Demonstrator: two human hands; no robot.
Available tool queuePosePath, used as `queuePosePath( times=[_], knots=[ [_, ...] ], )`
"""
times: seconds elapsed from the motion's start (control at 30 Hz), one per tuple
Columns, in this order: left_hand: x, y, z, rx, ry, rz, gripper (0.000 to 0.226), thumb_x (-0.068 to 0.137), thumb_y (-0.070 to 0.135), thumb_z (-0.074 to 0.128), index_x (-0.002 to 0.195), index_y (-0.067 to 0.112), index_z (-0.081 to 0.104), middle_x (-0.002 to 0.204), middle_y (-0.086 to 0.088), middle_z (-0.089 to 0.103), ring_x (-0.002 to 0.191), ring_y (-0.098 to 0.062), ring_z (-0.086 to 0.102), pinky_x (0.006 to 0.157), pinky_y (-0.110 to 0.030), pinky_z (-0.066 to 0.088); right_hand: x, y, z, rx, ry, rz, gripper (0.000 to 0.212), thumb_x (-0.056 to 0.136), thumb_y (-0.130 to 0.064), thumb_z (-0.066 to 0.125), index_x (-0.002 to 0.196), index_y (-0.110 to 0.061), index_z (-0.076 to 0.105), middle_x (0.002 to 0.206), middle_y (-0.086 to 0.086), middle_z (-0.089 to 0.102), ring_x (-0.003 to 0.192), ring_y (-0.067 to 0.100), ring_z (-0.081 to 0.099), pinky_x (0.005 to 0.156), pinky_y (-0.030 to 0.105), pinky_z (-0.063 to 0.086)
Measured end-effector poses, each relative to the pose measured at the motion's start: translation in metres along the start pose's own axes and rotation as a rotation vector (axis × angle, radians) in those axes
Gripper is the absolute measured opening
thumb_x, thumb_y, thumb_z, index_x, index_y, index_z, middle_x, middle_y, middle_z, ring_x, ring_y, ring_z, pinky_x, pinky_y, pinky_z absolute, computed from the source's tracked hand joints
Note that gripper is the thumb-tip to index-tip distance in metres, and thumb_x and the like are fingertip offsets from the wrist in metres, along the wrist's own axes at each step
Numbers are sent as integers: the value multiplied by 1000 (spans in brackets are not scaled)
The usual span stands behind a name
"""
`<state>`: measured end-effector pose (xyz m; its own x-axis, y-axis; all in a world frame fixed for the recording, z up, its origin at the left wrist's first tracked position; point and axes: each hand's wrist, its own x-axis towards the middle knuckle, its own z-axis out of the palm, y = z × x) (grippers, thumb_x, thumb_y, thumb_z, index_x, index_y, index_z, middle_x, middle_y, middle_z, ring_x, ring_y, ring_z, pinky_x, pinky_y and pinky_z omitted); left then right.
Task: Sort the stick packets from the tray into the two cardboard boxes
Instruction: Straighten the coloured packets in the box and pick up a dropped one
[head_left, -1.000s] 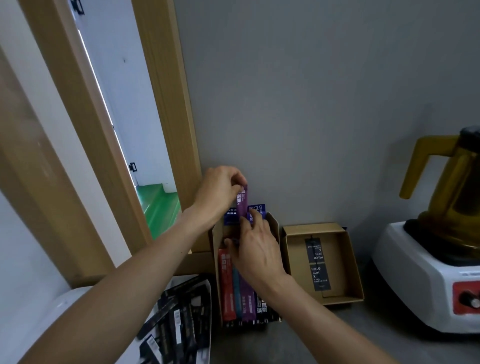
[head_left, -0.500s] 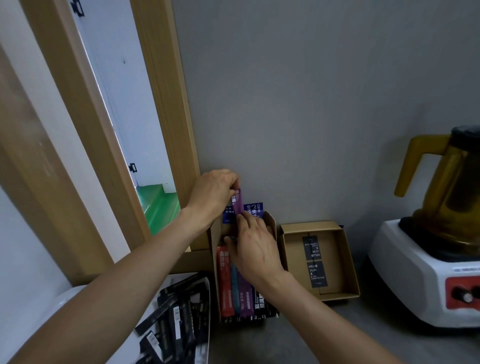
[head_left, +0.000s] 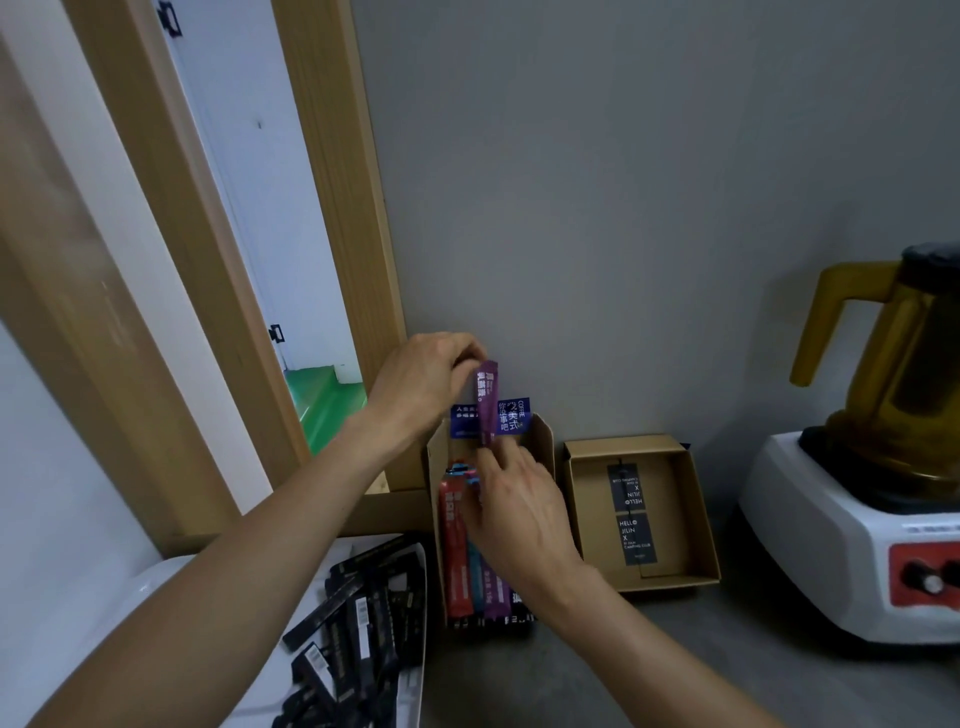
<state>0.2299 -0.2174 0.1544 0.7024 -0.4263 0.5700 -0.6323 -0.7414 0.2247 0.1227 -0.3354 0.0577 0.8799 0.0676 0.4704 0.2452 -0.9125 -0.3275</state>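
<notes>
A: What are the hands doing?

B: The left hand (head_left: 423, 379) pinches the top end of a purple stick packet (head_left: 487, 401), holding it upright over the far end of the narrow brown cardboard box on the left (head_left: 543, 441). The right hand (head_left: 519, 512) lies palm down over that box, its fingertips (head_left: 488, 460) touching the packet's lower end; I cannot tell whether they grip it.

A: What is in that box?

B: A red, a teal and a purple packet lie side by side lengthways under the right hand. A blue printed card (head_left: 511, 415) stands at the far wall.

A: And the other box?

B: The wide brown cardboard box (head_left: 693, 519) just beside it holds two black packets (head_left: 629, 512) end to end.

A: The tray?

B: The white tray (head_left: 415, 675), near the left box, carries a loose heap of black stick packets (head_left: 358, 623).
</notes>
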Motion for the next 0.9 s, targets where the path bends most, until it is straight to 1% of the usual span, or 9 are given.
queuePosePath(
  times=[0.1, 0.2, 0.37, 0.5, 0.6, 0.67, 0.77, 0.83, 0.9],
  knots=[
    [-24, 6, -10, -15, 99, -4, 26, 102, 33, 59, 120, 16, 68, 107, 2, 71, 90, -6, 60, 77, -24, 54, -21, 5, 5, 2, -60, -22, 39, 99, -44, 60, 129, -21, 56, 130, 1, 59, 116, 17, 61, 97, 35, 54],
    [-56, 7, -16, -25, 139, -10, 20, 100, 35, 62, 109, 18, 69, 93, 5, 69, 78, -7, 61, 68, -25, 55, -35, 11, 17, -26, -109, -41, 47, 98, -47, 61, 137, -21, 54, 135, 2, 61, 120, 17, 61, 99, 35, 54],
    [-95, 2, -9, 14, 127, -37, 13, 98, 34, 65, 97, 21, 69, 77, 10, 60, 65, -7, 55, 57, -31, 53, -40, 15, 30, -92, -79, -67, 40, 93, -42, 66, 126, -20, 64, 122, 2, 67, 107, 17, 66, 87, 34, 58],
    [-116, 5, -1, 33, 119, 28, 13, 96, 32, 68, 95, 20, 68, 78, 12, 58, 65, -7, 52, 55, -26, 45, -44, 15, 28, -53, 3, -77, 25, 91, -36, 68, 109, -18, 68, 109, 1, 68, 96, 16, 65, 75, 28, 55],
    [-130, 5, 6, 62, 102, 79, 13, 96, 31, 69, 96, 18, 69, 82, 8, 63, 69, -4, 49, 56, -21, 39, -50, 14, 24, -18, 66, -104, 19, 89, -29, 74, 103, -17, 68, 103, 0, 68, 91, 15, 64, 70, 21, 46],
    [-140, 3, 12, 66, 71, 89, 16, 96, 33, 66, 97, 17, 69, 84, 7, 63, 70, -2, 45, 58, -15, 31, -54, 13, 24, -6, 60, -107, 18, 89, -26, 75, 104, -17, 68, 103, -1, 67, 90, 16, 63, 68, 24, 52],
    [-152, -1, 15, 46, 44, 81, 19, 95, 35, 65, 97, 16, 68, 86, 6, 65, 72, 0, 43, 60, -7, 25, -61, 10, 25, 18, 31, -97, 24, 92, -29, 73, 112, -18, 68, 112, -1, 67, 98, 14, 64, 75, 29, 59],
    [-157, -4, 13, 40, 22, 60, 23, 95, 39, 61, 99, 17, 68, 87, 9, 64, 73, 1, 44, 60, -6, 25, -64, 6, 24, 44, 33, -92, 26, 92, -29, 74, 114, -18, 68, 115, -1, 67, 101, 13, 64, 77, 31, 59],
    [-163, -10, 7, 24, -10, 13, 22, 97, 41, 60, 102, 21, 69, 88, 16, 60, 72, 1, 48, 58, -13, 37, -68, -4, 20, 75, 50, -75, 23, 90, -27, 75, 109, -17, 68, 111, 0, 68, 98, 15, 66, 74, 33, 60]
  ],
)
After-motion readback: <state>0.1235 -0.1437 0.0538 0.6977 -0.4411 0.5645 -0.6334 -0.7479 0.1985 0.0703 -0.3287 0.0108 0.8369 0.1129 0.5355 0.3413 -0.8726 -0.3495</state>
